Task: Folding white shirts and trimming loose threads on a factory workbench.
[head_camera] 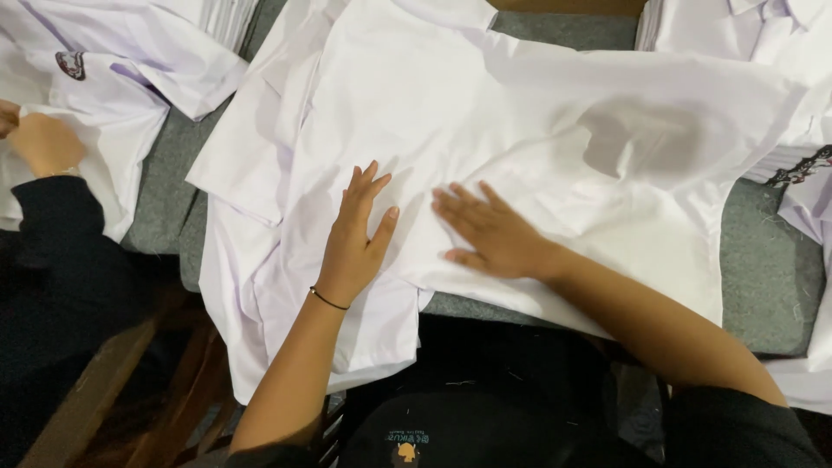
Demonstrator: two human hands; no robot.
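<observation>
Both hands lie flat and open, fingers spread, on the white shirt (520, 156) spread over the grey worktop (767, 269): left hand (354, 238) beside right hand (490, 234), near its front edge. Smoothing, seemingly; folding next needs an edge pinched.

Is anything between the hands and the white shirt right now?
Nothing visible. The left hand and right hand both lie flat, directly on the white shirt spread over the grey table.

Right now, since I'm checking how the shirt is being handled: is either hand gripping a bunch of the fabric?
No: the left hand and right hand both lie flat, fingers spread, on the white shirt.
</observation>
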